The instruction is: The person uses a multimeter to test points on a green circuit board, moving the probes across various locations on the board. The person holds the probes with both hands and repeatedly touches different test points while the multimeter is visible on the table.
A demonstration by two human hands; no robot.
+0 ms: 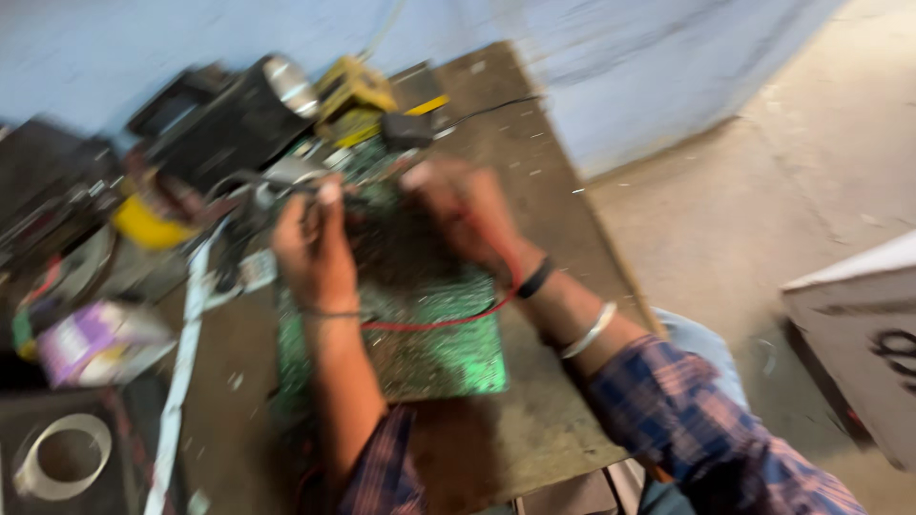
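A cluttered wooden workbench point(534, 420) stands against a pale blue wall. The green circuit board point(429, 334) lies flat beneath both hands, its long axis running away from the person. The left hand point(315, 250) pinches a thin dark probe; the right hand point(463, 215), curled, seems to hold a red wire point(448, 322), though blur hides the grip. Probing looks under way; the next contact calls for steady tips.

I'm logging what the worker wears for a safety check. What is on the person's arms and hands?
Both hands are bare, no gloves. The left hand has a thin dark band at its wrist. The right hand has a black wristband and a silvery bangle further up. Blue and red checked sleeves are pushed up both forearms.
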